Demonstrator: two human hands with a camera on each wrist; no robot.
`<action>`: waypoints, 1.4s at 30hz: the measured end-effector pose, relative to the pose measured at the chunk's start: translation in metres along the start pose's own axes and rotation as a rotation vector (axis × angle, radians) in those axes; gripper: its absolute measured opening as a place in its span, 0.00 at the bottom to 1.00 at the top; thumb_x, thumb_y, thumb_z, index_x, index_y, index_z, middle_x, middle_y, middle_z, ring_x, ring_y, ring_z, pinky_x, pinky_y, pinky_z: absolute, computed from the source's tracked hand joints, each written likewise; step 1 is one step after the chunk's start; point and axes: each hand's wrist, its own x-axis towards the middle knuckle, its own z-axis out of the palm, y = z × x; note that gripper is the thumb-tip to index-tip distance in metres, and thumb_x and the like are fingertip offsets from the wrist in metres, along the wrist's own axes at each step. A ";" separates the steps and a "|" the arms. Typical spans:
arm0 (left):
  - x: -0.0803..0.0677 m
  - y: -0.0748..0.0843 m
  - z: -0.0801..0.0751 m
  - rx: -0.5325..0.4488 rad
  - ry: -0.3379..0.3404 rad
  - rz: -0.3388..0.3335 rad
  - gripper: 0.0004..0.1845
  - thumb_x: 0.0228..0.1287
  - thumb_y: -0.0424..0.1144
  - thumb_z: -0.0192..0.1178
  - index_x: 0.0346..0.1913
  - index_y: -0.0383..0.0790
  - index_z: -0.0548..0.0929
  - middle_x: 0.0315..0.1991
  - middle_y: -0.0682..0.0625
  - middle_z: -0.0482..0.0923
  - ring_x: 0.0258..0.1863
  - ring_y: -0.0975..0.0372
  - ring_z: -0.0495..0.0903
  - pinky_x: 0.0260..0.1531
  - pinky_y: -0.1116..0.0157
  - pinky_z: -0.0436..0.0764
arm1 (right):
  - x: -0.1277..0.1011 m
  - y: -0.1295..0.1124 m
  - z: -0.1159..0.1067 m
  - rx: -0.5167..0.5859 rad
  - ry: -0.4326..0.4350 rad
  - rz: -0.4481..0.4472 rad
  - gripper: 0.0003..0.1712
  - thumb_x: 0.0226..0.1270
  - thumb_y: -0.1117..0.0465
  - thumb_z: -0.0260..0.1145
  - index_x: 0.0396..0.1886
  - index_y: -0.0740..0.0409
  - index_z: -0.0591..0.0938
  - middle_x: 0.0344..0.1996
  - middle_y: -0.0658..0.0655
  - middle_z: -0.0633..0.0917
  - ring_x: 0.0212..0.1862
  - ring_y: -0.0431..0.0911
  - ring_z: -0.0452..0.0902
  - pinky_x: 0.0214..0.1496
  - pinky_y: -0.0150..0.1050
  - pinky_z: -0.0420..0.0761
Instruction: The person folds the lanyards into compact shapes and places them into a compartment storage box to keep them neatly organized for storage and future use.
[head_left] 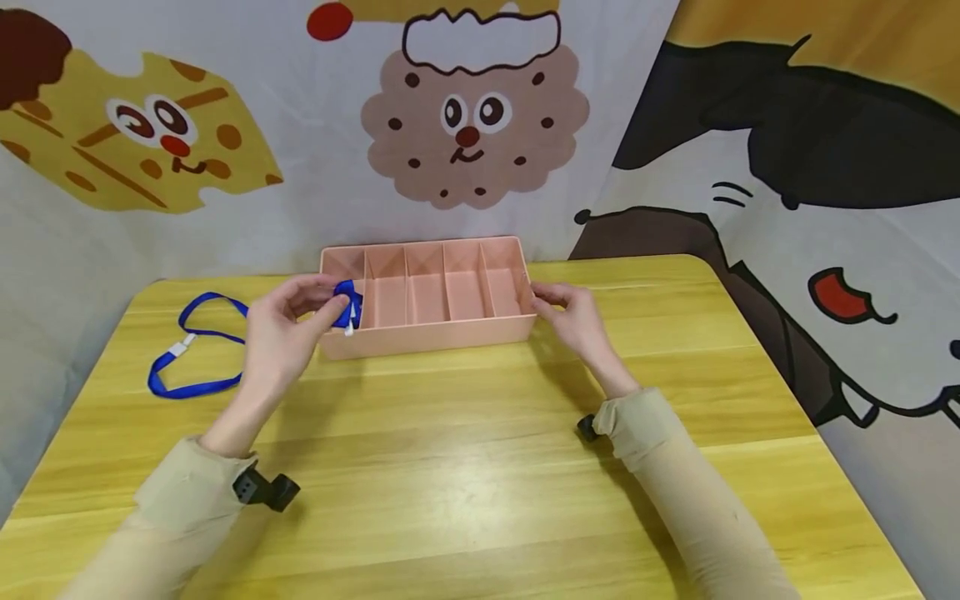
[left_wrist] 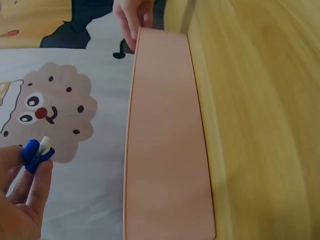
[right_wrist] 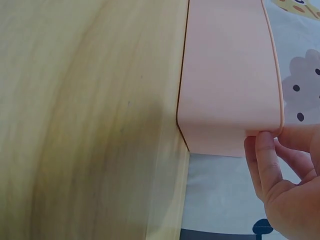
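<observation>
A folded blue lanyard [head_left: 347, 302] with a white clip is pinched between the thumb and fingers of my left hand [head_left: 279, 329]. In the head view it appears over the leftmost compartment of a pink divided box [head_left: 427, 338]; the left wrist view shows the bundle [left_wrist: 33, 156] above the rim's level. My right hand [head_left: 576, 318] grips the box's right end by its top rim. In the right wrist view, its fingers [right_wrist: 269, 165] lie against the outer end wall, with the thumb at the rim.
A second blue lanyard [head_left: 197, 389] with a white buckle lies looped on the wooden table [head_left: 465, 467], left of the box and partly hidden by my left hand. Behind the table's back edge hangs a cartoon-printed cloth [head_left: 315, 217].
</observation>
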 end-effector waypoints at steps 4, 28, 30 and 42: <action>0.009 0.003 -0.005 0.072 -0.042 0.049 0.13 0.73 0.37 0.67 0.54 0.34 0.87 0.35 0.73 0.83 0.37 0.84 0.81 0.38 0.85 0.80 | 0.001 0.001 0.000 -0.009 -0.001 -0.004 0.19 0.76 0.68 0.66 0.63 0.69 0.83 0.58 0.71 0.87 0.64 0.63 0.83 0.69 0.57 0.82; 0.090 0.045 -0.021 0.420 -0.301 0.099 0.13 0.77 0.41 0.63 0.57 0.42 0.87 0.52 0.38 0.89 0.47 0.53 0.87 0.37 0.74 0.76 | 0.001 -0.004 -0.002 -0.061 -0.022 -0.011 0.19 0.76 0.68 0.65 0.62 0.70 0.84 0.56 0.70 0.88 0.62 0.63 0.85 0.63 0.57 0.86; 0.095 0.042 -0.014 0.413 -0.327 0.085 0.12 0.76 0.40 0.63 0.56 0.41 0.87 0.52 0.37 0.88 0.49 0.49 0.87 0.40 0.69 0.79 | 0.001 -0.004 -0.002 -0.066 -0.021 -0.010 0.18 0.76 0.67 0.66 0.62 0.69 0.84 0.56 0.69 0.89 0.62 0.63 0.85 0.63 0.57 0.86; 0.123 0.012 0.036 0.428 -0.453 0.025 0.09 0.73 0.32 0.63 0.51 0.35 0.86 0.51 0.35 0.87 0.47 0.46 0.88 0.48 0.55 0.87 | 0.000 -0.003 -0.002 -0.075 -0.017 -0.014 0.18 0.76 0.67 0.66 0.61 0.69 0.84 0.56 0.69 0.88 0.62 0.63 0.85 0.64 0.57 0.85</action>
